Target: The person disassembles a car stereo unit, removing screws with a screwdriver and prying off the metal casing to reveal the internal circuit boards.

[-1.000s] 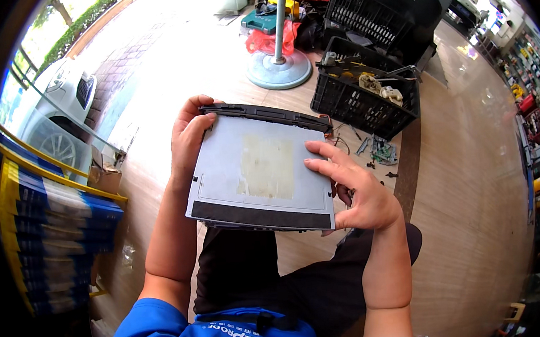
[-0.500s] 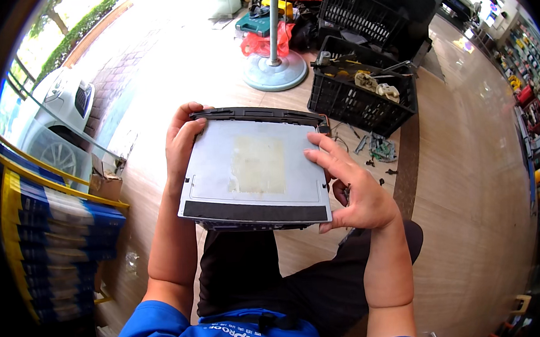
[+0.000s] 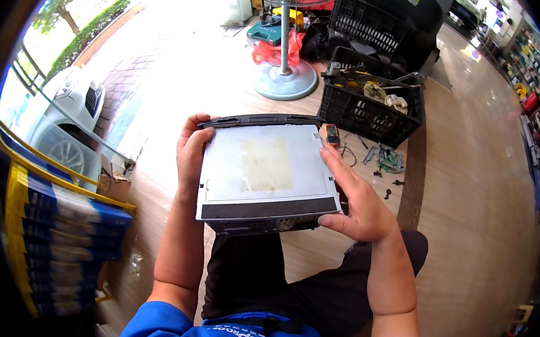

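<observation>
Above my lap I hold a car stereo unit [image 3: 227, 171], a flat metal box with a black front frame along its far edge. A yellowed patch of old adhesive marks its upper face, and a black strip runs along the near edge. My left hand [image 3: 193, 151] is closed round the far left corner, thumb on top. At the right side my right hand [image 3: 365, 206] grips the box, its fingers along the side and its thumb at the near right corner. The underside is hidden.
On the floor beyond lie an orange handheld meter [image 3: 331, 134] and a green circuit board [image 3: 390, 159] among small black parts. A black crate [image 3: 372, 113] of tools and a fan base [image 3: 285, 81] stand farther off. Blue boxes [image 3: 70, 242] fill a yellow rack at left.
The stereo unit has tilted slightly, showing more of its near side. My right fingers have moved off its top onto the right side. The orange meter shows more fully.
</observation>
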`<state>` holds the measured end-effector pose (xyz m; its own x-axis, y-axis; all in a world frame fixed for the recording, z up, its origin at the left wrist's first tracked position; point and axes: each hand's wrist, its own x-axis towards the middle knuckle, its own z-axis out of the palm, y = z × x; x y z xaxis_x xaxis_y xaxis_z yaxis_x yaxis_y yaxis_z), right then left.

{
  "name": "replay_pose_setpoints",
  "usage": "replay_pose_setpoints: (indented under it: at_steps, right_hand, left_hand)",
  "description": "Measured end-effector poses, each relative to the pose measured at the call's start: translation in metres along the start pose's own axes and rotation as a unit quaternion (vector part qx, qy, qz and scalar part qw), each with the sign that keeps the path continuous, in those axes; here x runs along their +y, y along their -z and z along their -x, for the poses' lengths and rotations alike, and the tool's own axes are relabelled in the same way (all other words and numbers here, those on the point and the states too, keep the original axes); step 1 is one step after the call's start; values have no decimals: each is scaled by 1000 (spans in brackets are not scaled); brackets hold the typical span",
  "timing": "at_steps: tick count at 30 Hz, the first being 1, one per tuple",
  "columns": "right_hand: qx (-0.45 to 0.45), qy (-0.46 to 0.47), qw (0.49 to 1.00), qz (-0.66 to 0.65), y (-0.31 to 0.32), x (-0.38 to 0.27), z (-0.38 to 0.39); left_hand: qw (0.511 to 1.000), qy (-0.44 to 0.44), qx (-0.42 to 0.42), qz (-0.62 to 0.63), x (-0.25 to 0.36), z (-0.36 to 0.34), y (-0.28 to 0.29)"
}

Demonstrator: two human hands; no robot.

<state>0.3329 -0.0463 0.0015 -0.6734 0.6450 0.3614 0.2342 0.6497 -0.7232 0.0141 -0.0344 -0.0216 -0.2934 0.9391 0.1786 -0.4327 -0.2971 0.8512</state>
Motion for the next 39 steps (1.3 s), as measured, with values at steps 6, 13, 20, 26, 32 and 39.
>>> replay_pose_setpoints:
  at_steps: [6,13,20,26,32,39]
  right_hand:
    - [55,6,998,5,-8,5,1]
    - [109,12,993,-48,-17,8,-1]
    - [149,-33,983,-98,-25,15,-2]
    - [165,-37,975,-143,-30,20,-2]
    - [169,-44,969,-174,-33,24,-1]
    - [166,-31,972,-162,-32,18,-2]
  left_hand:
    - [997,22,28,-72,14,9,-13]
    - [997,23,27,-72,17,13,-12]
    - [999,31,1,-11,15,13,-11]
    - [998,40,-55,0,12,13,6]
    - [996,31,-83,-4,11,14,10]
    - [993,11,-76,-95,20,13,12]
